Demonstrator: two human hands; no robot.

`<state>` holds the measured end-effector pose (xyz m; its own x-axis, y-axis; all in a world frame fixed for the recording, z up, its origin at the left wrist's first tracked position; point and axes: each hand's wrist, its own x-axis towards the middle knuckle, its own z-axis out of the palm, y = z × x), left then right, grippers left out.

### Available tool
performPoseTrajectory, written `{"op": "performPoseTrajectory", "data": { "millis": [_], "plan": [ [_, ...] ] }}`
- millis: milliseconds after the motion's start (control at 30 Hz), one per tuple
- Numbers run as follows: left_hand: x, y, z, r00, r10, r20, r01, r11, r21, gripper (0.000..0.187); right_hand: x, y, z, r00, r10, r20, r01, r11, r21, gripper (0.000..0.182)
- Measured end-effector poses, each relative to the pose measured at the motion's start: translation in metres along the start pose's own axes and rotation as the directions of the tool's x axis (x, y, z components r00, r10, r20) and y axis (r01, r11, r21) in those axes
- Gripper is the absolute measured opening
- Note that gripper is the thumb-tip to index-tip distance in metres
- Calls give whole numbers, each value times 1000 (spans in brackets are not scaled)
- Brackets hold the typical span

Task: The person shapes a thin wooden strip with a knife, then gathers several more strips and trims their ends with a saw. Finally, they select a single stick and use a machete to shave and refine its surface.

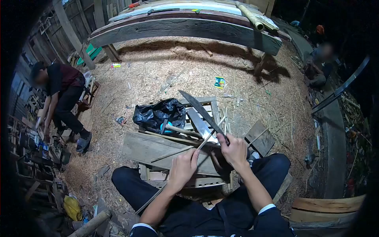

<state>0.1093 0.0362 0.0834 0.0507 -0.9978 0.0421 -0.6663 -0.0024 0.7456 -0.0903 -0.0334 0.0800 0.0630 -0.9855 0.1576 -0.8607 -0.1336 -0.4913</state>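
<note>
My left hand (182,166) is closed around a thin wooden stick (206,140) that slants up and to the right. In my right hand (234,151) is the handle of a large knife (199,110), its dark blade pointing up and to the left. The blade crosses the stick in this view, just above my hands. Below them lies a wide wooden board (145,149) with another thin stick (172,153) resting on it. Past the board are a hammer-like tool (179,129) with a light handle, a flat silvery metal piece (200,124) and a black plastic bag (161,115).
A long wooden workbench (189,32) spans the far side, a bamboo tube (249,16) on top. One person (65,89) bends down at the left; another (320,65) sits far right. Shavings and thin strips (281,125) cover the ground. A small board (260,138) lies near my right knee.
</note>
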Motion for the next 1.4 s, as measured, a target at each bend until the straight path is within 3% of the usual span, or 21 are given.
{"op": "performPoseTrajectory", "data": {
  "millis": [133,267,400,533,633,700,767,867,933,1033,1067,1167,1233,1300,1400],
  "plan": [
    [4,0,-2,1000,-6,-13,6,1000,-7,24,-25,-3,4,976,-216,22,215,975,57,56],
    [7,0,-4,998,25,-63,-26,1000,-15,23,-13,-3,4,973,-232,14,231,973,25,55],
    [5,1,-3,996,61,-59,-64,997,-47,21,-7,-5,2,998,-51,27,51,999,13,56],
    [4,-2,-1,999,38,-25,-39,999,-31,21,-22,-4,2,985,-174,11,174,985,1,56],
    [4,-5,0,996,65,-67,-67,997,-37,21,-19,-5,-2,982,-181,46,180,983,16,57],
    [5,-4,0,998,39,-49,-42,998,-52,22,-15,-7,-2,987,-159,25,159,987,-8,59],
    [4,0,-1,1000,6,-14,-6,999,-46,22,-12,-7,-1,999,-14,33,14,1000,8,59],
    [5,-2,0,999,24,-32,-26,998,-55,21,-28,-6,5,990,-139,1,139,990,18,55],
    [5,-4,-3,1000,1,14,-1,999,45,20,-31,-6,5,972,-229,41,230,973,3,52],
    [3,-3,-1,999,29,-40,-32,997,-68,19,-16,-7,2,990,-141,10,141,990,15,54],
    [2,0,-2,1000,10,-17,-11,999,-47,20,-10,-4,5,999,-46,24,46,999,1,54],
    [2,-3,1,1000,8,7,-8,1000,-28,21,-12,-3,4,1000,-13,3,13,1000,6,53],
    [3,-5,1,999,31,-25,-32,999,-40,22,-24,-3,4,986,-166,-15,166,986,-7,53],
    [3,-5,0,998,47,-52,-50,998,-47,22,-25,-4,1,976,-216,4,216,976,-32,54],
    [2,-4,-1,999,22,-27,-23,999,-27,27,-12,-1,1,994,-109,-16,108,992,-58,57]
  ]
}}
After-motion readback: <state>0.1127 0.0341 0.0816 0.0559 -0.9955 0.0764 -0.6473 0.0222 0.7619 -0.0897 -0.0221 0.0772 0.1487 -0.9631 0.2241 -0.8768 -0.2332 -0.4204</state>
